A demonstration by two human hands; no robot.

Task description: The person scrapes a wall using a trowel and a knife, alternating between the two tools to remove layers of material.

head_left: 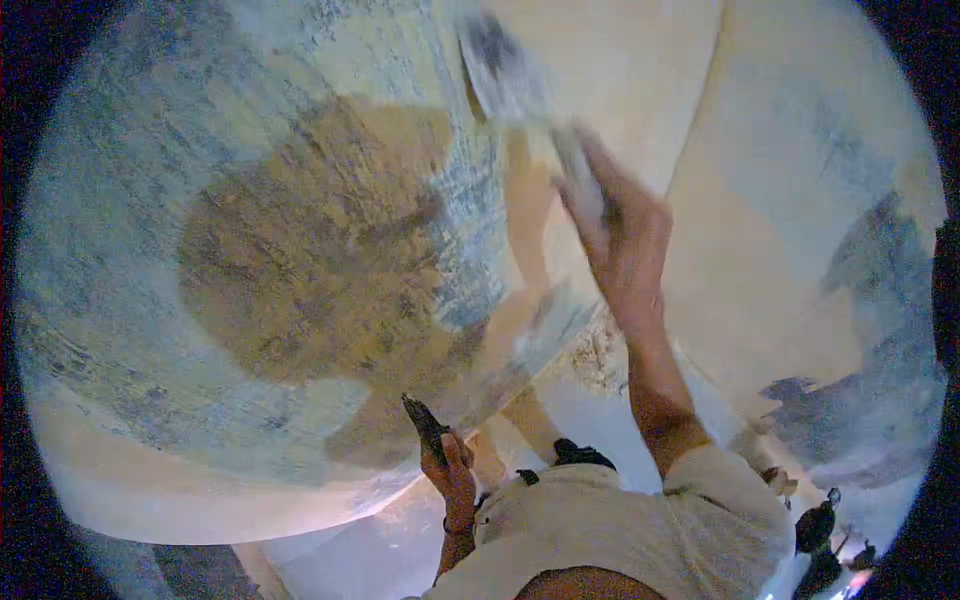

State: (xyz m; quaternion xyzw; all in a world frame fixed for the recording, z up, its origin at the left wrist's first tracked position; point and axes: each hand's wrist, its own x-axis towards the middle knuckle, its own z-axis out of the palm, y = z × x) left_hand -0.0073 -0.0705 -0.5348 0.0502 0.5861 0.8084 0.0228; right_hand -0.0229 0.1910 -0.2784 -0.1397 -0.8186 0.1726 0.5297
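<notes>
My right hand [625, 230] is raised and wrapped round the handle of a wide scraper-like tool [505, 75], blurred by motion. The tool's broad head is against or close to the wall surface at the top centre. Lower down, my left hand [452, 470] grips a dark, narrow tool [424, 420] that points up and left. In front of me the wall [110, 250] is mottled blue-grey and yellowish, with rough streaks. A shadow falls across its middle.
A seam runs down the pale surface [690, 90] at the upper right. Further right, the wall [850, 250] has dark grey patches. Dark objects [818, 525], too small to make out, lie at the lower right. Pale floor [340, 565] shows below.
</notes>
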